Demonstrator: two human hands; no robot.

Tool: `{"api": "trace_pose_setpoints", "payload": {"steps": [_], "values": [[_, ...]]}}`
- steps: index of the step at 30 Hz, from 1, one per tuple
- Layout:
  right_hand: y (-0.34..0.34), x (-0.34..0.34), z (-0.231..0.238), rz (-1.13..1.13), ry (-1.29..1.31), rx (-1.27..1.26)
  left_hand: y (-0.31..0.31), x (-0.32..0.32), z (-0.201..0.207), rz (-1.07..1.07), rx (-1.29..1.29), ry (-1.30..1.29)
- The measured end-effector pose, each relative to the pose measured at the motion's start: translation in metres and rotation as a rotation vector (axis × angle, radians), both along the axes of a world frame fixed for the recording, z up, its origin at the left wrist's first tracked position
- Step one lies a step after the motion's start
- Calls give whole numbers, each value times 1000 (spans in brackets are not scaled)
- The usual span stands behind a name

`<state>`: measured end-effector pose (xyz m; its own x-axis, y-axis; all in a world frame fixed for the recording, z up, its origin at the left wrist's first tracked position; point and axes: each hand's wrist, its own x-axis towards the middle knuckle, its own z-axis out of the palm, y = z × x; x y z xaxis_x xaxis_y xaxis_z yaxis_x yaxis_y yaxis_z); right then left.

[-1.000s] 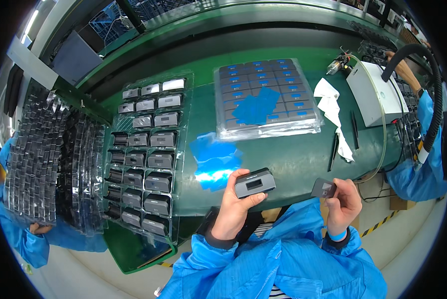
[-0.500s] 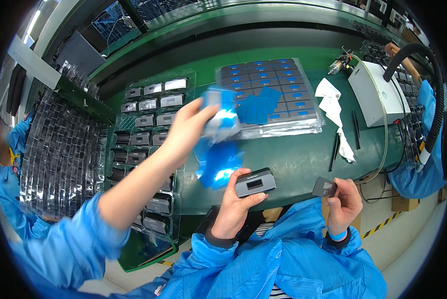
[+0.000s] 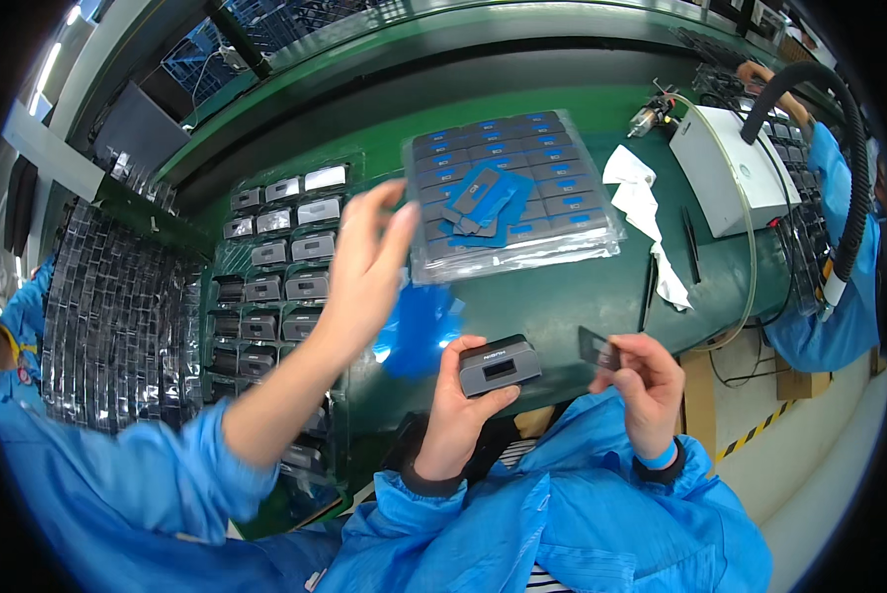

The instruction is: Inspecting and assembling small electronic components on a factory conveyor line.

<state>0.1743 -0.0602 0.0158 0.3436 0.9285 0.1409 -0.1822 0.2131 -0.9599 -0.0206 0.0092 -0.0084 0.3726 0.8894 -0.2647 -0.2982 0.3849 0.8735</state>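
Holding grey module in my left hand, small dark plate pinched in my right hand.
Hands apart; I'd square the plate before seating.

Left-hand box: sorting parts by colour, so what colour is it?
Grey box with a dark slot, held in the left hand; head view.

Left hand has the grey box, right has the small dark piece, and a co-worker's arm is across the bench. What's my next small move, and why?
Probably bring the right hand with its small dark piece over to the grey box in the left hand. The two are held apart above the table edge, and the box's dark recess faces up. Keep low: the co-worker's hand hovers just left.
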Motion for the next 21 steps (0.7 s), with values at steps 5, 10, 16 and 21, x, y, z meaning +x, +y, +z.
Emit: {"api": "trace_pose_setpoints", "payload": {"steps": [5,10,16,21], "values": [[12,-15,1,173,107,-68,-2,3,8,-89,17,43],[21,-17,-6,224,21,-114,-3,4,3,-119,61,80],[24,-19,-14,173,-108,-179,-3,6,1,-145,101,95],[27,-21,-12,165,-245,-155,-2,6,0,-136,153,146]]}}
